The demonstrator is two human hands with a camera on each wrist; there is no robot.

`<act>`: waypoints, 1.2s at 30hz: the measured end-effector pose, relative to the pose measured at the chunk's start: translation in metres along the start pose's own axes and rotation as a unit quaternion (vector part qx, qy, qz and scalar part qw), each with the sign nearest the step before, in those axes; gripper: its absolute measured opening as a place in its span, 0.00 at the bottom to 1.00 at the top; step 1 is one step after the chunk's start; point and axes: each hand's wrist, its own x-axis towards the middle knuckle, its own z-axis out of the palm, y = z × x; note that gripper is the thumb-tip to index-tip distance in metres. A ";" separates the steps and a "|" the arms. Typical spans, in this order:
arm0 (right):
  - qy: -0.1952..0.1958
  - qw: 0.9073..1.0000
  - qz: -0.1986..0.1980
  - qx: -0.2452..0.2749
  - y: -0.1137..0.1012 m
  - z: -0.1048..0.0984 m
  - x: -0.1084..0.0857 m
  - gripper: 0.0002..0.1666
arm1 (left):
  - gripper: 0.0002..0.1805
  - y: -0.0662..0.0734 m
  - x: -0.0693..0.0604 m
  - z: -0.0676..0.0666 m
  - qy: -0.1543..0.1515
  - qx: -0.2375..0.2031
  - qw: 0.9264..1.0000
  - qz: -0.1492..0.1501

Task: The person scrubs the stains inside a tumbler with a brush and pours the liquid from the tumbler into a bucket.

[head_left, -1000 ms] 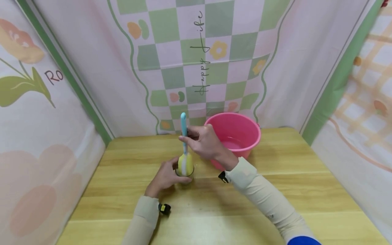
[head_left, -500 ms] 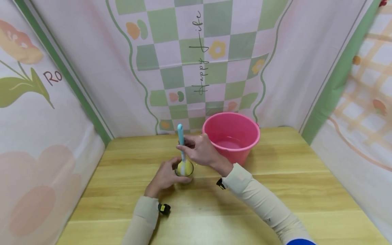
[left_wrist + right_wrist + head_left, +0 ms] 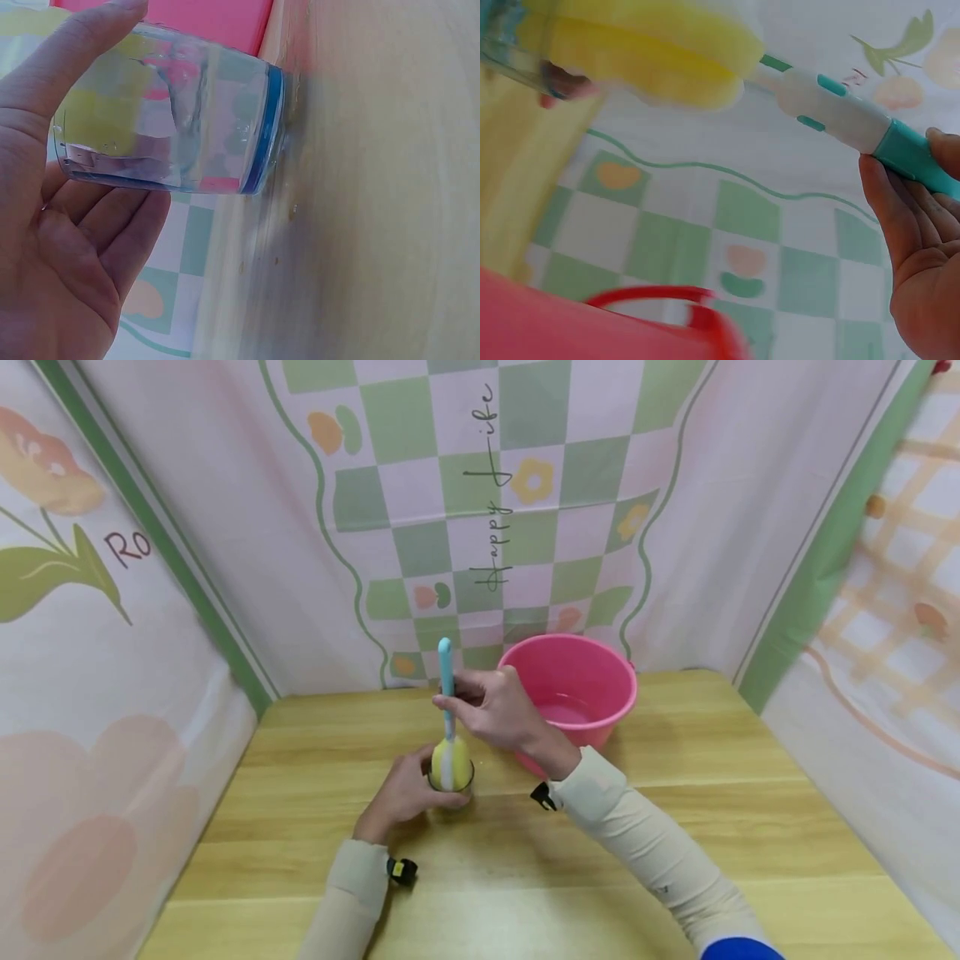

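Observation:
In the head view my left hand (image 3: 405, 792) holds a clear glass (image 3: 214, 124) around its side, thumb and fingers on opposite sides. The glass stands upright on the table and has a blue band near its base. My right hand (image 3: 501, 708) pinches the turquoise and white handle of a sponge bottle brush (image 3: 446, 664), held nearly vertical above the glass. The brush's yellow and white sponge head (image 3: 450, 764) is partly inside the glass, its upper part standing above the rim. In the right wrist view the sponge (image 3: 652, 52) enters the glass mouth at upper left.
Just right of the glass and behind my right wrist stands a pink bucket (image 3: 581, 739) with a red handle (image 3: 660, 292). Small water drops (image 3: 295, 208) lie on the wooden table (image 3: 480, 893) by the glass. Patterned curtains (image 3: 495, 527) enclose the back and sides.
My right hand pushed the brush down into the glass by half a second ago, then raised it again, so more sponge shows now. My left hand and the glass stayed in place.

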 end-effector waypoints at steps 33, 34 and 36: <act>-0.007 1.000 0.025 -0.004 0.008 0.013 -0.010 0.04 | 0.39 0.000 0.000 0.000 -0.005 0.006 1.000 -0.001; -0.003 1.000 0.020 -0.004 0.005 0.010 -0.007 0.04 | 0.37 0.000 0.000 0.000 -0.004 0.005 1.000 -0.002; 0.004 1.000 0.007 -0.001 -0.001 0.005 -0.001 0.04 | 0.34 0.001 0.000 -0.001 -0.002 0.004 1.000 -0.003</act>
